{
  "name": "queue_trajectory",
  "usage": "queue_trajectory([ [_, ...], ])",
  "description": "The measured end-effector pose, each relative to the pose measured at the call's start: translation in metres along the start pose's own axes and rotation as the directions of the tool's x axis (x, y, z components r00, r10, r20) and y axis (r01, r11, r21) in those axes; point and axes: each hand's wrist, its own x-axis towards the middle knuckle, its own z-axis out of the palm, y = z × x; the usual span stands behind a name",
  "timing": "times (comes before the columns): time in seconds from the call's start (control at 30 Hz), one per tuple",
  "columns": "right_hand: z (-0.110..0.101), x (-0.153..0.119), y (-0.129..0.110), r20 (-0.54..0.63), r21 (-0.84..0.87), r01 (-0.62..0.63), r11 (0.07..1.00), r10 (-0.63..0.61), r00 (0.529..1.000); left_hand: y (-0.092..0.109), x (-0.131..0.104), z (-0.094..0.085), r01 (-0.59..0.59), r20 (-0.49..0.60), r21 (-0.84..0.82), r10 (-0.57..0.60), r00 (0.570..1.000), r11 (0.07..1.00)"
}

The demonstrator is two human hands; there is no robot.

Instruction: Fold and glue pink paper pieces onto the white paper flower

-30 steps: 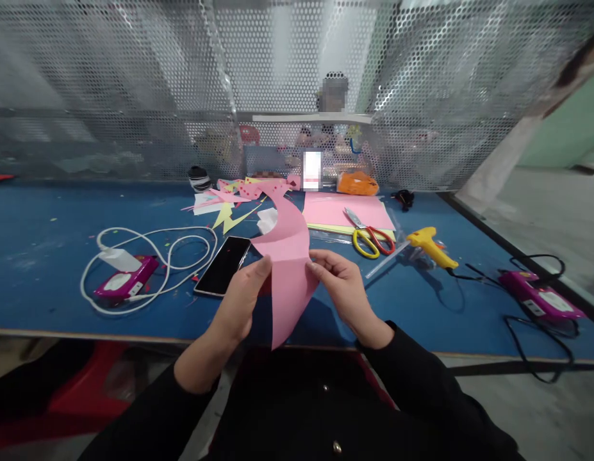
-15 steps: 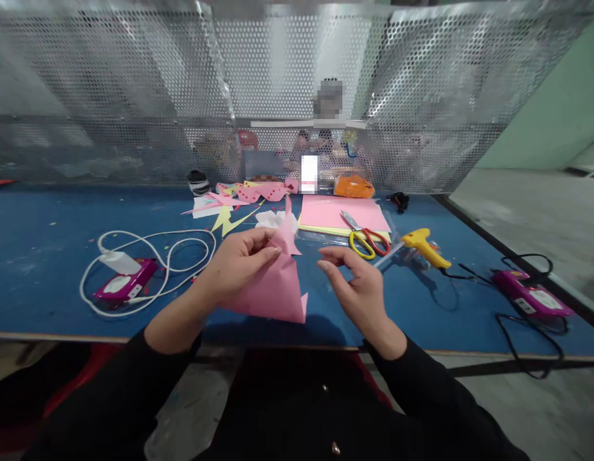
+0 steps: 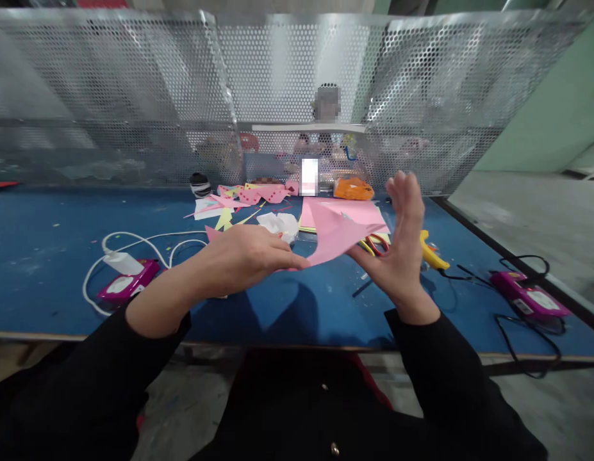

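A sheet of pink paper [image 3: 338, 232] is held above the blue table, spread and curving between my hands. My left hand [image 3: 246, 256] pinches its near-left part between thumb and fingers. A small pink corner shows behind that hand's wrist. On the right, my right hand [image 3: 402, 243] is raised with its fingers stretched upward and its thumb by the paper's right edge. Behind the sheet lie scissors [image 3: 377, 244] with red and yellow handles, partly covered, on a stack of pink and yellow paper [image 3: 311, 206].
A yellow glue gun [image 3: 434, 253] lies right of my right hand, near a purple power box [image 3: 530, 294]. Another purple box [image 3: 128, 282] with a white cable sits left. Paper scraps [image 3: 268, 192], crumpled white paper [image 3: 280, 224] and an orange packet [image 3: 353, 189] lie farther back.
The pink paper has swung up and to the right from hanging below my left hand. My right hand has risen rightward, its fingers straightening, with its thumb now at the paper's edge.
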Motion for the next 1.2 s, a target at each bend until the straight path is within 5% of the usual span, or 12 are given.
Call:
queue_trajectory([
  [0.27,-0.024,-0.029,-0.016,0.185,-0.259,0.317,0.912,-0.275,0.943,-0.012,-0.009,0.015,-0.157,-0.166,0.225,0.197,0.966,0.962],
  [0.37,-0.018,-0.05,-0.029,0.187,-0.28,0.367,0.887,-0.325,0.927,-0.019,-0.024,0.046,-0.166,-0.353,0.489,0.369,0.86,0.856],
  [0.43,-0.011,-0.064,-0.039,0.205,-0.292,0.372,0.881,-0.322,0.924,-0.019,-0.036,0.075,0.043,-0.549,0.518,0.294,0.783,0.854],
  [0.5,-0.001,-0.075,-0.048,0.231,-0.293,0.374,0.88,-0.314,0.921,-0.015,-0.045,0.105,0.346,-0.793,0.283,0.015,0.609,0.895],
  [0.53,0.004,-0.078,-0.053,0.244,-0.289,0.376,0.88,-0.312,0.918,-0.01,-0.047,0.117,0.418,-0.875,0.069,-0.147,0.462,0.906],
  [0.63,0.017,-0.081,-0.062,0.284,-0.287,0.396,0.872,-0.317,0.905,0.005,-0.049,0.141,0.133,-0.727,-0.674,-0.685,0.056,0.726],
  [0.67,0.022,-0.08,-0.064,0.303,-0.286,0.404,0.869,-0.318,0.898,0.01,-0.048,0.143,0.004,-0.54,-0.841,-0.841,0.037,0.541],
  [0.77,0.033,-0.082,-0.07,0.376,-0.257,0.439,0.861,-0.329,0.866,0.017,-0.041,0.138,-0.145,-0.084,-0.988,-0.967,0.242,0.049],
  [0.83,0.039,-0.086,-0.076,0.438,-0.214,0.469,0.857,-0.345,0.83,0.014,-0.038,0.132,-0.099,0.025,-0.993,-0.95,0.313,-0.058],
  [1.03,0.02,-0.062,-0.064,0.564,0.139,0.212,0.967,-0.253,0.786,-0.017,-0.036,0.123,0.014,0.032,-0.999,-0.947,0.319,-0.029],
  [1.13,0.002,-0.019,-0.017,0.643,-0.239,-0.007,0.971,0.163,0.749,-0.029,-0.03,0.117,0.055,0.015,-0.998,-0.916,0.401,0.008],
  [1.2,-0.001,0.01,0.025,0.571,-0.697,-0.076,0.713,0.616,0.543,-0.033,-0.022,0.113,0.065,0.008,-0.998,-0.891,0.454,0.024],
])
